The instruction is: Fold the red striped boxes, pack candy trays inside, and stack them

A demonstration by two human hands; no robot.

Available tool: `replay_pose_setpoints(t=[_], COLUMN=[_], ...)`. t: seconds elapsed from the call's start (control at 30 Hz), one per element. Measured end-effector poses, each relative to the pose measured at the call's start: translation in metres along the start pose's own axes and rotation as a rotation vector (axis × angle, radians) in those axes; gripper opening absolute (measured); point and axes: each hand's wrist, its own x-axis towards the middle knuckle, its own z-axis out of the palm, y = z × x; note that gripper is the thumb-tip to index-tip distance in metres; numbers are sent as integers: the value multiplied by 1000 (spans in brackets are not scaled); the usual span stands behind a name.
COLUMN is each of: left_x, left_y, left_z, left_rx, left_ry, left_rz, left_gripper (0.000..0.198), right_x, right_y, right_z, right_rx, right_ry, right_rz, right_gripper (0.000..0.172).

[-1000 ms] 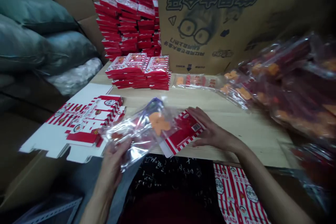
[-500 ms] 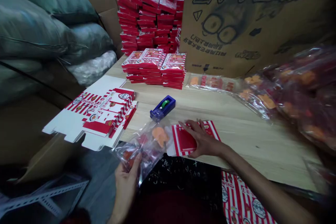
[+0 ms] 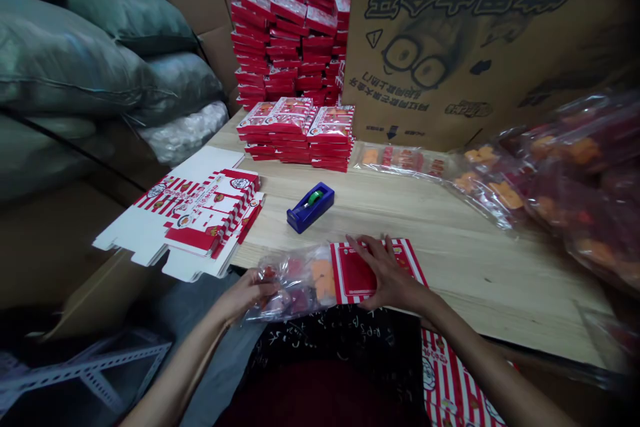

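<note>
The left hand [image 3: 253,295] pinched the clear bag [image 3: 295,273] against the end of the red box [image 3: 353,273]. The right hand [image 3: 390,275] gripped the box on the bench [image 3: 415,203], likely keeping it still.

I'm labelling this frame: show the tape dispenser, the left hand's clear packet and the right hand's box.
Tape dispenser [image 3: 312,209]: head view, blue body.
Clear packet [image 3: 297,283]: head view, its middle.
Box [image 3: 351,275]: head view, uncovered red panel.

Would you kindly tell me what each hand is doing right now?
Left hand: closed on the clear packet.
Right hand: spread over the red carton, holding it.
</note>
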Motion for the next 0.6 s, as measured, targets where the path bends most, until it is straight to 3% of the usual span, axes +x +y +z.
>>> replay_pose_setpoints(t=[0.13, 0.3, 0.4, 0.47, 0.6], left_x=[21, 52, 63, 63, 54], left_y=[9, 9, 6, 6, 8], left_z=[4, 35, 48, 44, 23], left_rx=[22, -11, -34, 4, 241], left_ry=[-59, -57, 36, 141, 362], left_rz=[6, 21, 92, 180, 296], left_gripper=[23, 17, 39, 55, 42], right_x=[-3, 1, 2, 1, 0], right_y=[1, -3, -2, -1, -3], right_z=[3, 11, 14, 14, 16], right_rx=[7, 1, -13, -12, -5], right_ry=[14, 23, 89, 127, 190], right_rz=[-18, -53, 0, 31, 25], right_gripper=[143, 141, 135, 133, 130])
